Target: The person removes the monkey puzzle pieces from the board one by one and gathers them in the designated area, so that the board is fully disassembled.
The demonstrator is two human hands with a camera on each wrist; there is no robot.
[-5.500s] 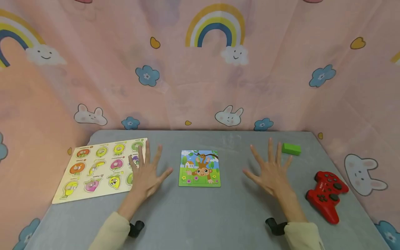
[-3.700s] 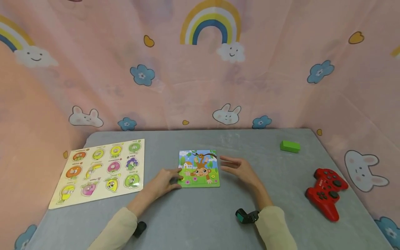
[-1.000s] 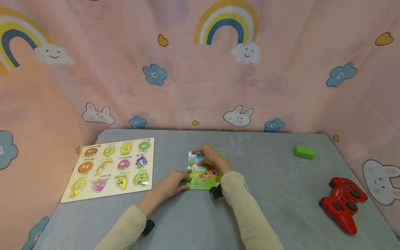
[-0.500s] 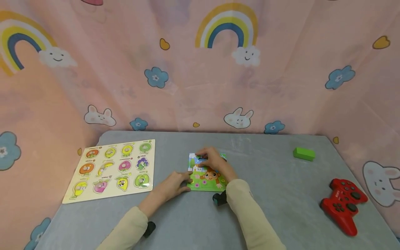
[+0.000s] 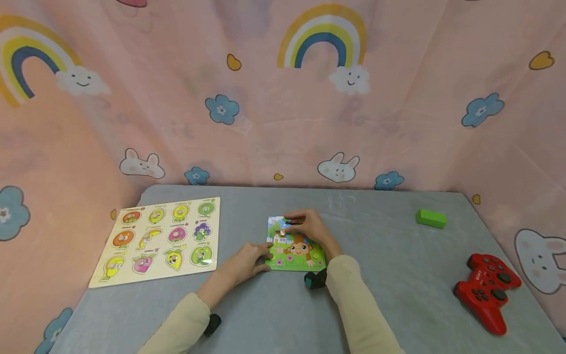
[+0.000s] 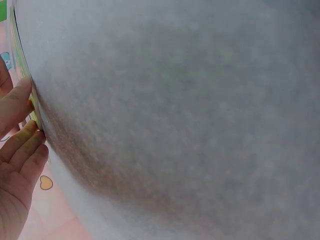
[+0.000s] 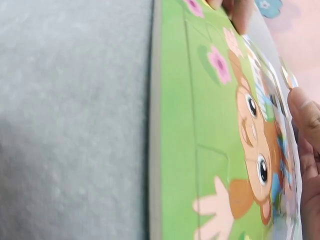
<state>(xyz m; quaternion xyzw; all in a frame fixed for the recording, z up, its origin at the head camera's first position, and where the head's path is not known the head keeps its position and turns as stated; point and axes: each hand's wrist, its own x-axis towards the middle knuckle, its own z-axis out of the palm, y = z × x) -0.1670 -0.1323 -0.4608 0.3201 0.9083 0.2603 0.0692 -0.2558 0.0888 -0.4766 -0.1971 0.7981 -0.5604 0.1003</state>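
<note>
A square jigsaw puzzle with a monkey picture [image 5: 292, 260] lies on the grey table. My left hand [image 5: 245, 260] holds its left edge, with the thumb near the lower left corner; in the left wrist view the fingers [image 6: 22, 155] touch the board's rim. Over the upper part of the puzzle, my right hand [image 5: 314, 228] pinches a small puzzle piece [image 7: 287, 75] between thumb and fingers. The piece is tilted up from the board and seen nearly edge-on in the right wrist view. The right hand hides the puzzle's upper right part.
A cream fruit puzzle board [image 5: 155, 241] lies at the left. On the right are a green block [image 5: 431, 218] and a red game controller [image 5: 486, 292]. A pink patterned curtain [image 5: 265, 132] hangs behind and beside the table [image 5: 265, 314].
Both hands came down from spread above the table to the puzzle. The right hand reached over its upper part, then shifted slightly right with a piece pinched. The left stays at the left edge.
</note>
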